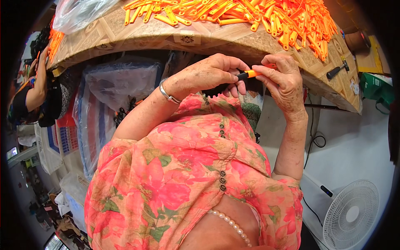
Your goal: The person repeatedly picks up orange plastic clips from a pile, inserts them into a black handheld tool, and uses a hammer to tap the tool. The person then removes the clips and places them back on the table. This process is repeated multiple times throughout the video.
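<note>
In front of my chest, just off the table's near edge, both hands meet at a slim orange plastic handle with a black end (251, 73). My left hand (223, 70) pinches the black end between thumb and fingers, its other fingertips curled below. The orange end sits in the fingertips of my right hand (284, 77), which hide much of its length. A large heap of similar orange handles (287, 21) spreads over the table (179, 39) beyond my hands.
A hammer (337, 70) lies at the table's right end, near a brown spool (357, 41). Clear plastic (79, 14) rests at the far left. A striped bag (98, 121) stands left of me, a white fan (352, 214) at lower right. Another person's arm (39, 81) shows at far left.
</note>
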{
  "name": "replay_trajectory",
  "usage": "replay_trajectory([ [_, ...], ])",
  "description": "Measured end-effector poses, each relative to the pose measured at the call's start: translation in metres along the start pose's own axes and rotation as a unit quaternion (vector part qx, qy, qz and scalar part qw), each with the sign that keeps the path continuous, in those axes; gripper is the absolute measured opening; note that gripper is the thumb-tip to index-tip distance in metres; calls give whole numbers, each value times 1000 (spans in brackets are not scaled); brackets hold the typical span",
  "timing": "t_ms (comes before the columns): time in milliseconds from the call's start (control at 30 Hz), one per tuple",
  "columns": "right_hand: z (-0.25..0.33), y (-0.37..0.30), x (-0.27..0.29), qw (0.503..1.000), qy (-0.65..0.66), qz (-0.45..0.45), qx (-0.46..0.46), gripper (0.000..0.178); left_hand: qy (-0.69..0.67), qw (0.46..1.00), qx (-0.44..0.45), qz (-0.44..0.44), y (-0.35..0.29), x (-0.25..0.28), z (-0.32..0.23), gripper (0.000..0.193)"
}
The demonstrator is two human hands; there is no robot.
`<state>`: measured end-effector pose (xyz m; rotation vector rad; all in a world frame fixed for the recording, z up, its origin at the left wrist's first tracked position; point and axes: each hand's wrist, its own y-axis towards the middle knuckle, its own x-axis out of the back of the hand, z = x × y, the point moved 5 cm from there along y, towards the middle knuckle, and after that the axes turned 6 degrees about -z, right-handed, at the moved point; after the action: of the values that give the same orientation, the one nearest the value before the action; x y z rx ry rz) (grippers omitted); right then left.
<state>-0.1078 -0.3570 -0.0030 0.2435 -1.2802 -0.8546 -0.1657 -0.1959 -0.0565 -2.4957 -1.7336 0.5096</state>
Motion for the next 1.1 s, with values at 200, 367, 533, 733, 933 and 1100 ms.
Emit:
replay_trajectory([
  [200,11,-5,-3,999,-25,-19,35,24,75,997,-5,8,-3,2,-5,30],
  [367,19,-11,-3,997,-53,-40,46,25,175,983,-53,-18,-5,-2,-12,25],
  [533,18,-18,-7,999,-28,-39,25,26,508,818,-249,-105,-11,-10,-27,20],
  [733,9,-17,-8,992,74,2,-99,20,512,817,-245,-98,-11,-10,-28,18],
  [933,8,-11,-15,989,73,25,-126,14,593,750,-237,-169,-7,-14,-26,17],
  [1100,0,-10,-20,977,119,80,-158,13,599,739,-241,-191,-5,-11,-23,12],
])
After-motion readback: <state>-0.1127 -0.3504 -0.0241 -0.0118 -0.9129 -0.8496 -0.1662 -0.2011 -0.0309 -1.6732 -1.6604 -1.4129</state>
